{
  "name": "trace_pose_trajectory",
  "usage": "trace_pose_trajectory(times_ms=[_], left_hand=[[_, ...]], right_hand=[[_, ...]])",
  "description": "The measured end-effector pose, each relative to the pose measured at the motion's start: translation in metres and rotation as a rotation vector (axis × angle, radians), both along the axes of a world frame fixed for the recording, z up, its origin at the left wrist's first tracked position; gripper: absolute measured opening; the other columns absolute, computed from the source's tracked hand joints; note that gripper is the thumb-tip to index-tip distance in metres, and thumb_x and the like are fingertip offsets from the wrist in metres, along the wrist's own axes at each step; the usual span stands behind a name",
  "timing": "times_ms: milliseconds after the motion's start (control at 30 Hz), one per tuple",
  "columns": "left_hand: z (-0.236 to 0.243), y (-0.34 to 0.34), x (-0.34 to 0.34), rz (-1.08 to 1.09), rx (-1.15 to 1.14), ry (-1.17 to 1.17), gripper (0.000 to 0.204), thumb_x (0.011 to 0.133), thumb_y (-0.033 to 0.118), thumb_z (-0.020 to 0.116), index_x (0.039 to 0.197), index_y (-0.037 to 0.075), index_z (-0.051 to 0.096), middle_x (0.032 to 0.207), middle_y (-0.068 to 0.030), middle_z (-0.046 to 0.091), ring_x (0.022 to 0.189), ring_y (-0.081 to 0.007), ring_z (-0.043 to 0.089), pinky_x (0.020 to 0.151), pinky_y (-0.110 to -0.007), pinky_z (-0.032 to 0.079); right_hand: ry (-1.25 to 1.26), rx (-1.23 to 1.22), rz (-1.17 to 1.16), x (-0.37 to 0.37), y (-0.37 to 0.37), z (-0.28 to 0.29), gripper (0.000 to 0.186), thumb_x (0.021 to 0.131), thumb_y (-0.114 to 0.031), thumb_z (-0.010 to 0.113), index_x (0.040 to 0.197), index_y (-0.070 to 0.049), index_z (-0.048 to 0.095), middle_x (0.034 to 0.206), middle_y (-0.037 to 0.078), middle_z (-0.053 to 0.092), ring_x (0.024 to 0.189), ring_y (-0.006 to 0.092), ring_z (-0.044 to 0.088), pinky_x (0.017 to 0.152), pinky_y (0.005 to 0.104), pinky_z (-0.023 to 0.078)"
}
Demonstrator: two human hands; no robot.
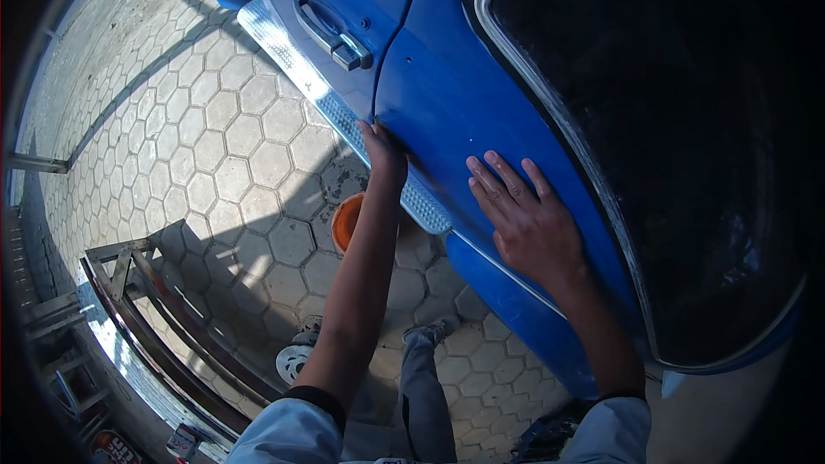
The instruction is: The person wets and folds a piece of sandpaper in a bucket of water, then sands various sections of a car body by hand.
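The blue side panel of a car (438, 90) fills the upper middle of the head view. My right hand (534, 228) lies on it with fingers stretched out and slightly spread, beside the dark window (653, 163). Low on the panel, close to the bottom of the door seam, is my left hand (386, 159). Its thumb side shows, while most of its fingers are hidden, so its grip is unclear. A chrome door handle (333, 39) sits on the door farther up. Below the left hand runs a textured silver running board (344, 116).
An orange bucket (345, 223) stands on hexagonal paving (215, 137), partly behind my left forearm. At lower left is a curved metal frame (159, 326). A white round object (292, 363) rests near my leg. The blue fender (507, 314) bulges out below the panel.
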State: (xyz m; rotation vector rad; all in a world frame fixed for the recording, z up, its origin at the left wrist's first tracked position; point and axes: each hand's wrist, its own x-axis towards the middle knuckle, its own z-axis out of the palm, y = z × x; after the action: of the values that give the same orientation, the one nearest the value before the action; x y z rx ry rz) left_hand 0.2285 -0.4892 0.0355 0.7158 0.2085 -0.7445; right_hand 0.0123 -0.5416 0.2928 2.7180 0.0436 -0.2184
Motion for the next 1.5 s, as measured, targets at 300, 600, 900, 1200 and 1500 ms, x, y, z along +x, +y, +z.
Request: trace_pose_trajectory(times_ms=[300, 600, 900, 1200, 1500], left_hand=[[0.023, -0.013, -0.085, 0.032, -0.029, 0.041, 0.060, 0.107, 0.048, 0.027, 0.141, 0.000, 0.040, 0.132, -0.0148, 0.051, 0.125, -0.0262, 0.045, 0.113, -0.036, 0.025], [-0.042, -0.009, 0.022, 0.065, 0.082, 0.070, 0.061, 0.105, 0.056, 0.021, 0.123, 0.002, 0.043, 0.117, -0.0114, 0.049, 0.110, -0.0225, 0.046, 0.099, -0.038, 0.033], [-0.061, -0.006, -0.034, 0.016, 0.101, -0.114, 0.062, 0.106, 0.052, 0.019, 0.137, 0.004, 0.043, 0.123, -0.0113, 0.054, 0.104, -0.0217, 0.051, 0.096, -0.035, 0.038], [0.003, -0.011, -0.059, -0.065, 0.007, 0.026, 0.075, 0.103, 0.061, 0.019, 0.139, -0.001, 0.041, 0.131, -0.0137, 0.053, 0.112, -0.0249, 0.048, 0.104, -0.039, 0.031], [0.027, 0.002, -0.022, -0.126, 0.216, -0.470, 0.089, 0.103, 0.060, 0.018, 0.149, -0.005, -0.021, 0.158, -0.0201, -0.028, 0.147, -0.0274, -0.025, 0.121, -0.037, -0.008]], right_hand=[[0.049, 0.012, -0.068, -0.013, -0.008, -0.005, 0.054, 0.090, -0.027, 0.052, 0.142, -0.013, 0.051, 0.160, 0.001, 0.032, 0.149, 0.0159, 0.024, 0.123, 0.0433, 0.014], [0.041, 0.009, -0.038, 0.002, 0.001, -0.002, 0.054, 0.090, -0.029, 0.053, 0.142, -0.015, 0.051, 0.160, 0.000, 0.032, 0.149, 0.0151, 0.025, 0.123, 0.0430, 0.015], [0.039, -0.036, -0.034, 0.005, 0.004, 0.003, 0.054, 0.091, -0.033, 0.053, 0.142, -0.016, 0.051, 0.159, -0.002, 0.033, 0.148, 0.0143, 0.026, 0.122, 0.0434, 0.014], [0.086, -0.030, -0.060, -0.009, -0.006, -0.002, 0.054, 0.092, -0.032, 0.050, 0.144, -0.014, 0.050, 0.160, -0.001, 0.032, 0.149, 0.0145, 0.024, 0.123, 0.0434, 0.012], [0.055, -0.033, 0.004, 0.003, 0.003, 0.002, 0.055, 0.094, -0.029, 0.045, 0.147, -0.013, 0.045, 0.161, 0.002, 0.029, 0.150, 0.0167, 0.020, 0.124, 0.0440, 0.010]])
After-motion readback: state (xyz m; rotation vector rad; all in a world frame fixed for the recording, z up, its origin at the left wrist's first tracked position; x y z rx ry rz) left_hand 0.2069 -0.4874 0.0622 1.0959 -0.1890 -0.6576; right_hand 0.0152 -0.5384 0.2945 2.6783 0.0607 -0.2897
